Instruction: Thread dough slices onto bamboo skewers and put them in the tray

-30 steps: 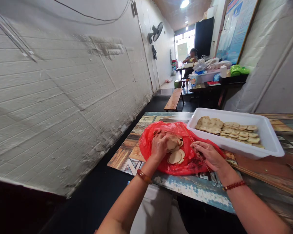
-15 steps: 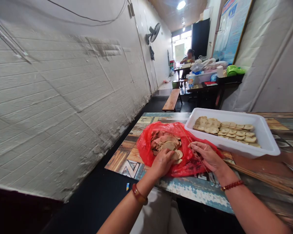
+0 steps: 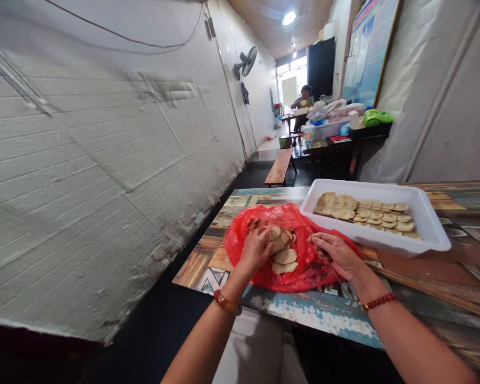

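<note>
A red plastic bag [image 3: 240, 240] lies spread open on the patterned table, full of thin, round, pale slices [image 3: 285, 256] that look like potato. My left hand [image 3: 256, 247] is inside it, fingers bent around some slices at the left of the heap. Beside the bag's right part, my right hand [image 3: 338, 255] pinches a thin skewer [image 3: 303, 220], which slants up and left over the red plastic; no slice shows on it. Behind that hand stands a white plastic tub [image 3: 432, 226] with rows of skewered slices [image 3: 378, 217] in it.
Long thin sticks [image 3: 428, 290] lie on the table [image 3: 328, 320] to the right. Past the table are a wooden bench [image 3: 280, 166] and a farther table loaded with bags [image 3: 336, 111]. A person [image 3: 304, 101] sits in the background. A brick-patterned wall [image 3: 84, 186] runs along the left.
My left hand has shifted left and slightly up within the bag, disturbing the slices and uncovering some at the near side. My right hand keeps the skewer in nearly the same place.
</note>
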### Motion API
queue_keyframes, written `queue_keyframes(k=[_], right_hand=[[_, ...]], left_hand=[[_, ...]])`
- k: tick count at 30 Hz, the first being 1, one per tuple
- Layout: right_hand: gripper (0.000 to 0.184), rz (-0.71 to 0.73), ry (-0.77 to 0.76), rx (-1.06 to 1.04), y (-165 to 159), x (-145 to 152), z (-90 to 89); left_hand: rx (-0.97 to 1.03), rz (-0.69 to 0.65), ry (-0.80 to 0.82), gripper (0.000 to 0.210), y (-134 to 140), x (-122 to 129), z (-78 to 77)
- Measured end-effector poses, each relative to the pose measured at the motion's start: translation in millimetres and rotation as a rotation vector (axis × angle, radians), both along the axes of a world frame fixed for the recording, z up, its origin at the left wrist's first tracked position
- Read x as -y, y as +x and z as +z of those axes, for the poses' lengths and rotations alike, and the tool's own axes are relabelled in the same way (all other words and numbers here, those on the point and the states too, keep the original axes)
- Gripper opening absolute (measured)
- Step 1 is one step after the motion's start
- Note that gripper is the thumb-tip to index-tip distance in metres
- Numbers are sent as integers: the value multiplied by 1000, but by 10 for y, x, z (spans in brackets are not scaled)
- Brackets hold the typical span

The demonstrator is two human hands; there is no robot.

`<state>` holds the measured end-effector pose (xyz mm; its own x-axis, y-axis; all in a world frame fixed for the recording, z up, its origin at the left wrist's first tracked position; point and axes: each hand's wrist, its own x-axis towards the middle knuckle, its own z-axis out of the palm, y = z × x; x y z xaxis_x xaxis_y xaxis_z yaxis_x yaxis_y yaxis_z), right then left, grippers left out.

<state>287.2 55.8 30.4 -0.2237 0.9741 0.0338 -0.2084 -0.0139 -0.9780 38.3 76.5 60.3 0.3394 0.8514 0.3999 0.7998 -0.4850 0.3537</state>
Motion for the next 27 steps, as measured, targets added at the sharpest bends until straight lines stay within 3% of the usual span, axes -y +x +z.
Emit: queue_keyframes(k=[5,14,19,27], right_hand=[[33,-15,-49,-71,-2,1,15],[34,25,-37,-44,-56,47,74],[31,33,-40,0,-109,41,58],[29,41,-57,69,-158,70,59]], left_hand=[[111,133,60,27,-111,-61,-86],[-134,271,-55,26,148,-196,-32],[-95,240,113,22,164,-189,-89],[-2,206,178,9,161,-128,-196]])
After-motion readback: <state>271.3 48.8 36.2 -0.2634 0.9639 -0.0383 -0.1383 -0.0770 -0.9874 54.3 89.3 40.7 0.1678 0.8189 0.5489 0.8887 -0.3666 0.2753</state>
